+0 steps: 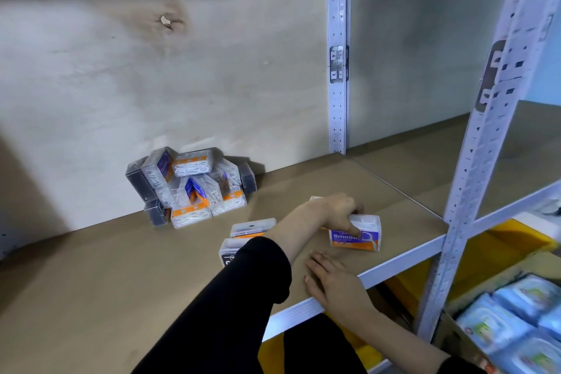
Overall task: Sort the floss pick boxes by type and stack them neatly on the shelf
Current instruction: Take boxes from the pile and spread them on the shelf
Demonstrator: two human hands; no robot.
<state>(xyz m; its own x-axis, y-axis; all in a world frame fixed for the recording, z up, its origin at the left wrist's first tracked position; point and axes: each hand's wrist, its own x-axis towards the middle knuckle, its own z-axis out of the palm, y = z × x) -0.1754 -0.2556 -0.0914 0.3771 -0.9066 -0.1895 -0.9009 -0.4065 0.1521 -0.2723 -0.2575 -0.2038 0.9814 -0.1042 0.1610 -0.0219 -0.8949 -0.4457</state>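
A jumbled pile of floss pick boxes (189, 185) lies against the back wall of the shelf (121, 276); some are orange and purple, some dark. My left hand (335, 211) reaches across and grips an orange and purple "Smooth" box (364, 235) near the shelf's right front corner. Left of my forearm, another orange box (252, 227) lies on the board. In front of it a dark box (230, 252) is partly hidden by my black sleeve. My right hand (332, 281) rests flat on the front edge of the shelf, holding nothing.
A white perforated upright (467, 191) stands at the shelf's right front corner and another upright (337, 70) at the back. Below the shelf sit yellow bins (501, 249) and a carton of blue packets (516, 322). A neighbouring shelf board (425, 167) continues to the right.
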